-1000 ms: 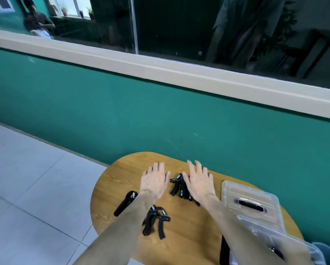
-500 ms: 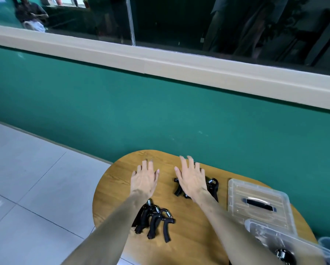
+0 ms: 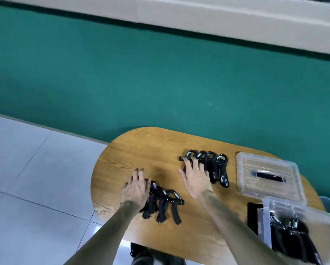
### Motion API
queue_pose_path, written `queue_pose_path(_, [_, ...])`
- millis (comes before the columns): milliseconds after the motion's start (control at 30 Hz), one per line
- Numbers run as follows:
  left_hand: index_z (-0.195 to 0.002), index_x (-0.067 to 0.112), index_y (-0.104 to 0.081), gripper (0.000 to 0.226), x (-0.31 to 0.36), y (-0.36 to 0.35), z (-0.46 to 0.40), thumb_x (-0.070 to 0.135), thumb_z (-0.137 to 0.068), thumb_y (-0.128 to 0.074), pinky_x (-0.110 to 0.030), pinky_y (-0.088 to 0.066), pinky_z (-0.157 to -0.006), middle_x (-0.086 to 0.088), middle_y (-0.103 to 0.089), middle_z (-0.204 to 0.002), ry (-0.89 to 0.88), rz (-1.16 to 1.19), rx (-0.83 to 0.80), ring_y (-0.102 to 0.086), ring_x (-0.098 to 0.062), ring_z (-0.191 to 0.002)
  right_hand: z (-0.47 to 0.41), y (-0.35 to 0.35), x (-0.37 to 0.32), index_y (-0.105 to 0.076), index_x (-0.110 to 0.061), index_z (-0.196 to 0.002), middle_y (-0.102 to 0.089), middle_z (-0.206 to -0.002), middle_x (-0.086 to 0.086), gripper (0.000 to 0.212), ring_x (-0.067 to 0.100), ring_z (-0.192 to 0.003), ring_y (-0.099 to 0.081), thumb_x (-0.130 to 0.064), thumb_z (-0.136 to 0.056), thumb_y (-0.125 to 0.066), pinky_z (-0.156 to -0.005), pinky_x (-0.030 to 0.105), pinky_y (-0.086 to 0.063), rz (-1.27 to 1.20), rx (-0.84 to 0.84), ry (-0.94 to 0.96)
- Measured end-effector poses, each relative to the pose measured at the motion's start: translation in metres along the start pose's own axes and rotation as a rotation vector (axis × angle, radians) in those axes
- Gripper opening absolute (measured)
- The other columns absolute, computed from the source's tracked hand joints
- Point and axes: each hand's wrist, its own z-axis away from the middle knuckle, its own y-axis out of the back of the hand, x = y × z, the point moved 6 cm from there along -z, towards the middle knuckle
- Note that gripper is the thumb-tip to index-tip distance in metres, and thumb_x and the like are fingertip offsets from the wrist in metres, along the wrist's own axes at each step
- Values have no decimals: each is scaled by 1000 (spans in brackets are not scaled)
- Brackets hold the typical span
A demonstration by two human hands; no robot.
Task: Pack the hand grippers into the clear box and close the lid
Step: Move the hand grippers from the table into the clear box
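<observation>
Hand grippers (image 3: 211,166) in two black clusters on wooden bench (image 3: 141,146), center frame; more inside clear box (image 3: 294,232), lower right. Lid (image 3: 269,176) flat beside box. Left hand (image 3: 136,190) and right hand (image 3: 196,177) spread, fingers resting on clusters.

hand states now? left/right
Left hand: open, fingers spread over the near grippers, not gripping.
Right hand: open, flat on the far grippers, holding nothing.
</observation>
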Motion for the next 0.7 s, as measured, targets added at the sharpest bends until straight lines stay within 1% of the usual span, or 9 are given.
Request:
queue_pose_path(67, [-156,23,-15,64,-18,-17,-12,57,-102,-14,-40,-34,-110,-3,-30,-156,6,-15,-21,-42,-20,-133,-13,-17,-2,-21,-23,-150,-32,-147,11,53,30,-120,-44,-48,-104,-25,-93,49,-48,-4,3,-9])
queue_pose_path(167, [-156,22,-15,62,-33,-36,-27,55,-103,-17,-40,-32,-110,-3,-25,-161,-22,-38,-19,-36,-22,-138,-32,-46,-5,-22,-20,-149,-32,-146,11,53,30,-120,-43,-49,-104,-25,-93,48,-47,9,-15,-25])
queue_pose_path(300, [-157,20,-11,63,-51,-67,-49,54,-104,-15,-42,-29,-114,-5,-14,-166,-57,-57,-26,-30,-24,-144,-55,-89,-1,-26,-18,-144,-34,-144,14,51,32,-120,-44,-48,-103,-25,-92,48,-49,54,-40,-33])
queue_pose_path(367, [-159,19,-11,65,-60,-83,-58,54,-104,-15,-44,-29,-115,-7,-11,-167,-53,-55,-16,-30,-25,-145,-67,-109,4,-27,-17,-142,-34,-144,14,50,32,-122,-43,-48,-103,-26,-95,49,-49,66,-51,-44])
queue_pose_path(433, [-159,18,-12,68,-65,-96,-64,55,-103,-8,-45,-31,-115,-7,-10,-167,-71,-72,8,-31,-26,-145,-77,-124,9,-27,-17,-141,-33,-145,15,50,32,-127,-40,-48,-103,-26,-99,52,-47,84,-58,-56])
queue_pose_path(500, [-160,20,-8,73,-72,-111,-72,59,-99,0,-46,-28,-118,-7,-5,-168,-89,-48,6,-26,-27,-149,-90,-138,14,-25,-18,-144,-27,-152,15,51,36,-138,-32,-48,-103,-29,-105,55,-42,87,-44,-76])
queue_pose_path(533, [-160,21,-4,73,-76,-119,-75,60,-98,1,-47,-25,-120,-7,0,-168,-93,-27,6,-21,-27,-151,-97,-144,16,-23,-19,-145,-24,-154,15,52,37,-142,-26,-47,-103,-31,-108,56,-39,78,-31,-87])
queue_pose_path(600, [-160,24,4,71,-83,-132,-78,61,-100,-3,-46,-18,-122,-5,7,-168,-104,7,22,-13,-26,-153,-109,-155,22,-21,-21,-148,-17,-159,15,53,38,-147,-16,-46,-102,-35,-113,59,-31,62,-17,-112])
queue_pose_path(700, [-157,30,16,69,-92,-150,-76,64,-101,-4,-45,-10,-123,-1,20,-166,-130,53,22,-1,-23,-154,-124,-174,36,-16,-20,-153,-4,-164,14,58,38,-150,-1,-45,-103,-32,-118,60,-18,79,-17,-149])
